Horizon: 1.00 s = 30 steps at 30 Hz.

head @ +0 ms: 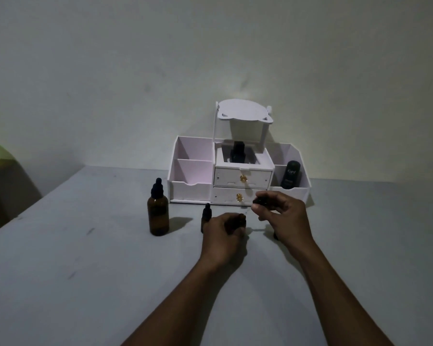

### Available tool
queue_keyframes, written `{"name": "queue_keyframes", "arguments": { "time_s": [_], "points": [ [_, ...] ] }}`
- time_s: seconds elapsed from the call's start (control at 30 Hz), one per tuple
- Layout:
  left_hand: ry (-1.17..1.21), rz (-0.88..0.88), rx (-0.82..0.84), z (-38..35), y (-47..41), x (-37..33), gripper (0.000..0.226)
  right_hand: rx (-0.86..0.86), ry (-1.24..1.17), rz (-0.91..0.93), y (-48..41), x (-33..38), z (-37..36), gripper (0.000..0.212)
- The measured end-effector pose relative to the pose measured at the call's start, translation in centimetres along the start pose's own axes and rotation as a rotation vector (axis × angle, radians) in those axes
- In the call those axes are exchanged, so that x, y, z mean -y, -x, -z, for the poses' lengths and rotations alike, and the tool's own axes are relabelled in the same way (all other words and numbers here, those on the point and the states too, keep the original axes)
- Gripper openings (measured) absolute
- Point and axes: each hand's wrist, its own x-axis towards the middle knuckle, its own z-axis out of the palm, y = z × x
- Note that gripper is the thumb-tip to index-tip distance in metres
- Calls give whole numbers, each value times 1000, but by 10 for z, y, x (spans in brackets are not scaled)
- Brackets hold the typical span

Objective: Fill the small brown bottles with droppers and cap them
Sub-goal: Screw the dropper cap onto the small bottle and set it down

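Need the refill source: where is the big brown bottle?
The big brown bottle stands upright on the table, left of both hands, before the white organizer.

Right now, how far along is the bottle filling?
Looks done: one small capped bottle stands just left of the left hand. In hand: the left hand steadies an open small bottle while the right hand holds a dropper cap above it. Left: capping this one. The large brown bottle stands capped; fill levels are unreadable.
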Motion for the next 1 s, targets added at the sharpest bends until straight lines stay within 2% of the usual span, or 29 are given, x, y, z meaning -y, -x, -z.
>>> {"name": "queue_keyframes", "arguments": {
  "time_s": [0.3, 0.53, 0.67, 0.83, 1.0],
  "points": [
    [35, 8, -7, 0, -2, 4, 40, 11, 139, 68, -3, -6, -9, 38],
    [51, -35, -2, 0, 0, 8, 35, 96, 220, 27, 3, -18, -26, 43],
    [79, -51, -10, -1, -4, 9, 27, 34, 231, -14, 4, -20, -33, 38],
    [85, -31, -1, 0, -3, 12, 16, -10, 224, 31, 8, -17, -38, 51],
    [62, -74, -1, 1, -1, 12, 26, -24, 169, 103, 11, -14, -38, 34]
  ]
}}
